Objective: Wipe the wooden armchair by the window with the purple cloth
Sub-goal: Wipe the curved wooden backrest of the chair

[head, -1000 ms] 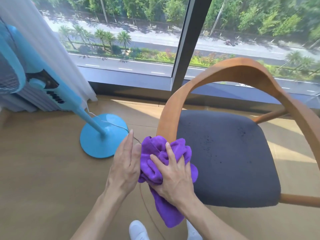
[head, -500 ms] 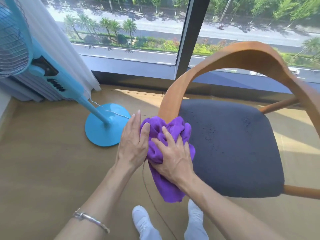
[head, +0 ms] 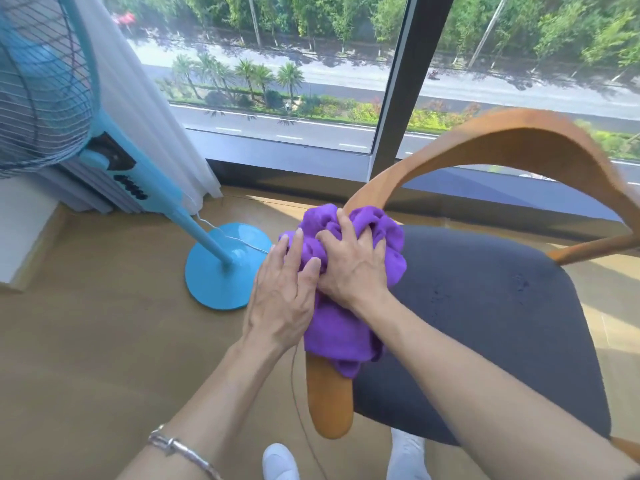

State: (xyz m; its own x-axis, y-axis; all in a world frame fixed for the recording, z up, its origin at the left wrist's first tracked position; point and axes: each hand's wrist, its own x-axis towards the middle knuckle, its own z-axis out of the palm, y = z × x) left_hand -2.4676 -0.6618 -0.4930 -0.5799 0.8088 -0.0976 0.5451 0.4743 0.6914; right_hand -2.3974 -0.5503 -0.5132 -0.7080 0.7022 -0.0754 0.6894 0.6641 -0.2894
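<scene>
The wooden armchair (head: 519, 133) has a curved arch back and a dark grey seat (head: 485, 323), and stands by the window. A purple cloth (head: 332, 334) is bunched over its left armrest, whose rounded front end (head: 329, 403) shows below the cloth. My right hand (head: 349, 265) grips the cloth from above, fingers dug into its folds. My left hand (head: 280, 299) lies against the cloth's left side with straight fingers, pressing it to the armrest.
A blue pedestal fan with a round base (head: 221, 271) stands on the wooden floor left of the chair, close to my left hand. A white curtain (head: 138, 116) hangs behind it. A thin cable (head: 298, 403) runs down past the armrest. My white shoes (head: 280, 462) are below.
Both hands have slid the cloth up the armrest toward the back. The armrest's front end now shows below the cloth.
</scene>
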